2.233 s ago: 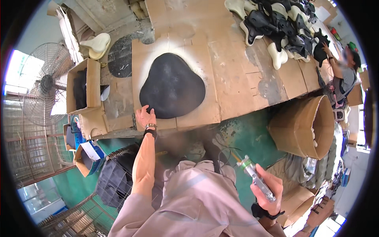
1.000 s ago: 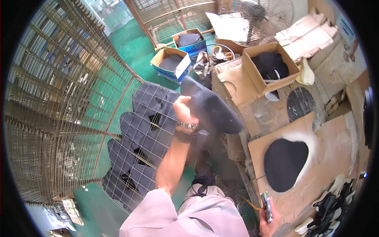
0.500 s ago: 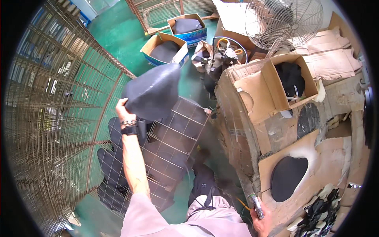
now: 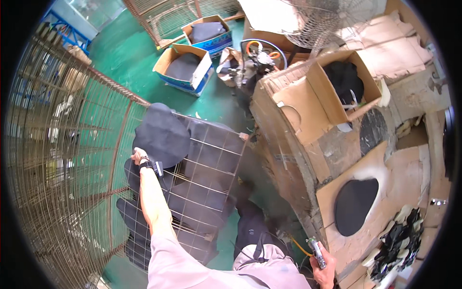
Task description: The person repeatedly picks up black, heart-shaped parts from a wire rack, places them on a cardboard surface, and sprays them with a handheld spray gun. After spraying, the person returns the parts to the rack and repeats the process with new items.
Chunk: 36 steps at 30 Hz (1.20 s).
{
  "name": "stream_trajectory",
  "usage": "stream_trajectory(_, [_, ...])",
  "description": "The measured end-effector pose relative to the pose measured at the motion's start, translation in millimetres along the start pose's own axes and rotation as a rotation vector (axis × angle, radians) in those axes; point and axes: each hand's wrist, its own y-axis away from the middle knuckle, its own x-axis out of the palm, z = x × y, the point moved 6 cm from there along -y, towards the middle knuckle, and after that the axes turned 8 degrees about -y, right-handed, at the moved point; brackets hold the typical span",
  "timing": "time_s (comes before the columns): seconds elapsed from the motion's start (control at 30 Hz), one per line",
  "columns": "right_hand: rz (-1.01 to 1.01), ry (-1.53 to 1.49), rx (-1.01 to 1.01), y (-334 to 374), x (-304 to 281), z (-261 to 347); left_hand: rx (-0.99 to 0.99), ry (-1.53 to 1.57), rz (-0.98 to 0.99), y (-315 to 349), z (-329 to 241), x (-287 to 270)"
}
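Head view: I see the dark pad (image 4: 162, 135) ahead and slightly right of the left hand (image 4: 139, 156), over the wire rack's (image 4: 211, 124) far left corner; long axis roughly fore-and-aft, contact with rack unclear. Left hand, nearer, grips its near-left edge. Right hand (image 4: 325, 267), by the counter's (image 4: 332, 150) edge, wraps a spray gun (image 4: 317, 253).

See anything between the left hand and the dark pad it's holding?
Nothing visible: the left hand meets the rounded dark pad directly at its edge. Whether the pad touches the wire rack beneath is unclear.
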Motion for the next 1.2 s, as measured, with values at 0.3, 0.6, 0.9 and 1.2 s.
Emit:
stream_trajectory(0.3, [-0.420,-0.052,-0.070,86.6,-70.9,-66.2,0.625,0.305,0.547,272.1,31.8,21.2])
stream_trajectory(0.6, [-0.993,-0.299,-0.024,246.0,-153.4,-173.6,0.709,-0.078,1.555,618.8,172.5,-25.8])
stream_trajectory(0.9, [-0.729,-0.303,-0.305,265.7,-182.1,-190.0,0.888,-0.520,1.527,660.3,227.5,-32.4])
stream_trajectory(1.2, [-0.666,-0.355,-0.144,305.6,-184.9,-221.9,0.837,-0.626,1.519,674.5,249.4,-31.3])
